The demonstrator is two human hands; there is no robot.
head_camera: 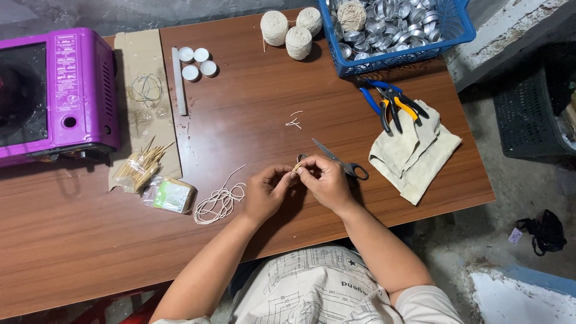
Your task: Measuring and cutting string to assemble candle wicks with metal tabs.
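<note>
Pinched together at the near middle of the brown wooden desk (252, 114): left hand (264, 193) and right hand (324, 180), fingertips closed on a short pale piece of string (296, 168). Just beyond, grey metal scissors (336, 159); to the left, a loose coil of white string (219, 201).

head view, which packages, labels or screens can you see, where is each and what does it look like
Label: upright strip with pale print on the pink stove, far left of the table.
Clear plastic packet: flat, green and white inside, beside the toothpick bundle, left of the left hand.
Tag: small pale square on the floor by a black bag, far right.
No screens in view.
</note>
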